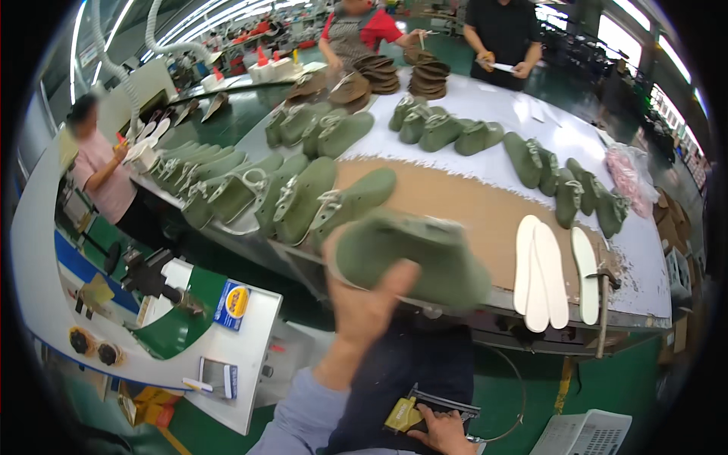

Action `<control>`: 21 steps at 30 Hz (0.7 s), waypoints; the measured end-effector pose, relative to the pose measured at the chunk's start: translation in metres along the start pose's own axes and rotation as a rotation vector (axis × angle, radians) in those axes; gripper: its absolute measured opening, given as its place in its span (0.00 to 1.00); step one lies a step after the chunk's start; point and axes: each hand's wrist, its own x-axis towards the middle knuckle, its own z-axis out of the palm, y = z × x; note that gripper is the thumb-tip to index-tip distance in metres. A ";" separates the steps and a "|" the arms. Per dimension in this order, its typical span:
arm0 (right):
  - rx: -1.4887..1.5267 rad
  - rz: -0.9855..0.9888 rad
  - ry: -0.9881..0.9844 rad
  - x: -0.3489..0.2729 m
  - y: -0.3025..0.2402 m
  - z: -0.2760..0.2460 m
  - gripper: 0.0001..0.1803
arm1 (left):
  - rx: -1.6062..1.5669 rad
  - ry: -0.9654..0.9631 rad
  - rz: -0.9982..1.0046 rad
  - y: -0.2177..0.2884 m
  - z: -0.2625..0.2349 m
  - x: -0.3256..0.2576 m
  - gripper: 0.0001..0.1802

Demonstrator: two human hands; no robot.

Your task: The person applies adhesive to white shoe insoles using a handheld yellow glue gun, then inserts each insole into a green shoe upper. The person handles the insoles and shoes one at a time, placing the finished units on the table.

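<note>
My left hand (pixel 365 307) is wrapped round a green shoe last (pixel 421 262), raised in front of the table's near edge. The last is slightly blurred, and a pale edge shows along its side by my palm. Low down, close to my lap, my right hand (pixel 446 432) grips a yellow and black staple gun (pixel 407 413) with a hose at its end. Beyond my left hand, more green shoe lasts (pixel 307 197) with white cords stand in rows. Several white insoles (pixel 542 273) lie at the table's near right, beside a hammer (pixel 604 307).
A brown board (pixel 447 197) covers part of the white table (pixel 565 114). Brown shoe pieces (pixel 428 80) are stacked at the far side, near two people. Another person stands at left. A machine table (pixel 262 315) carries a small blue box (pixel 232 305). A white basket (pixel 584 436) sits lower right.
</note>
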 end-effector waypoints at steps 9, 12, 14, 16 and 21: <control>0.139 -0.217 0.185 -0.003 0.014 -0.016 0.34 | 1.476 0.286 0.393 -0.096 -0.084 0.043 0.30; 0.219 -0.220 0.595 0.003 0.026 -0.072 0.28 | 1.298 0.214 0.452 -0.113 -0.075 0.059 0.26; 0.192 -0.164 0.951 0.016 0.038 -0.125 0.27 | 1.237 0.258 0.471 -0.122 -0.076 0.071 0.25; 0.069 0.048 1.212 0.027 0.061 -0.175 0.26 | 1.249 0.318 0.381 -0.124 -0.073 0.080 0.25; -0.109 0.438 1.196 0.065 0.142 -0.222 0.32 | 1.526 0.356 0.661 -0.113 -0.030 0.093 0.30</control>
